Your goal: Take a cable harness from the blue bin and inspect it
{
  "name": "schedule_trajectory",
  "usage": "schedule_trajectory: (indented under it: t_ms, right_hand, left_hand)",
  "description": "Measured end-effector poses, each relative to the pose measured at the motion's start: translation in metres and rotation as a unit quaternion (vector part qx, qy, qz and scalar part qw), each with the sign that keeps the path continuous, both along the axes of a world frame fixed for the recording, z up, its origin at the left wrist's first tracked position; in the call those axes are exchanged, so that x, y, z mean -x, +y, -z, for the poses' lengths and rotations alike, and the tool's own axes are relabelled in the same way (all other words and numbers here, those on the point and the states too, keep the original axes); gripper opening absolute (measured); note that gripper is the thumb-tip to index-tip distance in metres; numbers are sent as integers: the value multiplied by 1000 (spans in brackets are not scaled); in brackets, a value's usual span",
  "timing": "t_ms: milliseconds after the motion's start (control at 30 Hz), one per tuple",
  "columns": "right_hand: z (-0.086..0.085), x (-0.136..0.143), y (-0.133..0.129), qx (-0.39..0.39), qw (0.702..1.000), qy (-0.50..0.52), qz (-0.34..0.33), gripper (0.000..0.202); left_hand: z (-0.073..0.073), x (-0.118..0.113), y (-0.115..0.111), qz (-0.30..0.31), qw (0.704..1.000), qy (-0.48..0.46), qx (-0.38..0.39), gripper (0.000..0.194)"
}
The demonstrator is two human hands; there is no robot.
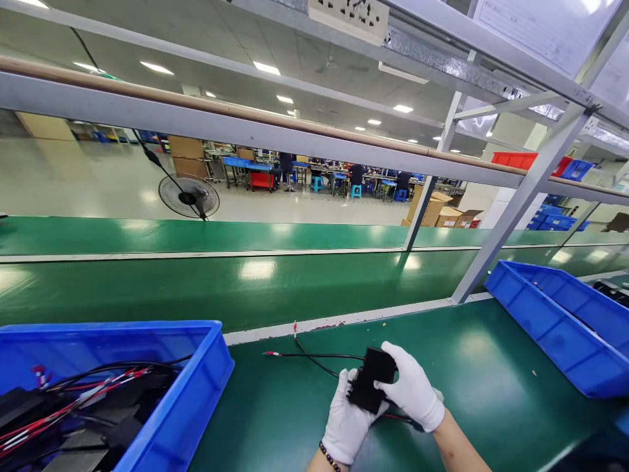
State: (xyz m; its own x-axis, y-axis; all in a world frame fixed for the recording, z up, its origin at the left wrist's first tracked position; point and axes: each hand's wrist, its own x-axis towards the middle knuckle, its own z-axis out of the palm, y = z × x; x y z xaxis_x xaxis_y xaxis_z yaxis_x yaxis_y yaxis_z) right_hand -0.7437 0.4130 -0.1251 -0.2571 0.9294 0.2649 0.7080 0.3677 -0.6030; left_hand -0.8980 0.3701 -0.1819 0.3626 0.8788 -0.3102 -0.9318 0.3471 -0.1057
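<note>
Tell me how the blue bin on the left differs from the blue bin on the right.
The left bin sits close beside the gloved left hand; the right bin lies farther off, past the right hand. The left bin is heaped with black parts and red-and-white wires; the part of the right bin's inside that shows looks bare. The left bin sits nearly square to the view; the right bin runs at a slant. Both are blue plastic and rest on the green bench.
</note>
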Motion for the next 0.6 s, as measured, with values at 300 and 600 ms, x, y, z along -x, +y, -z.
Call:
schedule_trajectory:
  t_ms: [300,600]
  right_hand:
    - [8,-17,14,16,998,57,31,63]
    - [42,-52,44,64,993,-36,94,70]
  left_hand:
    - [-8,2,0,56,997,-12,-58,27]
    - [10,-3,2,63,990,112,-57,35]
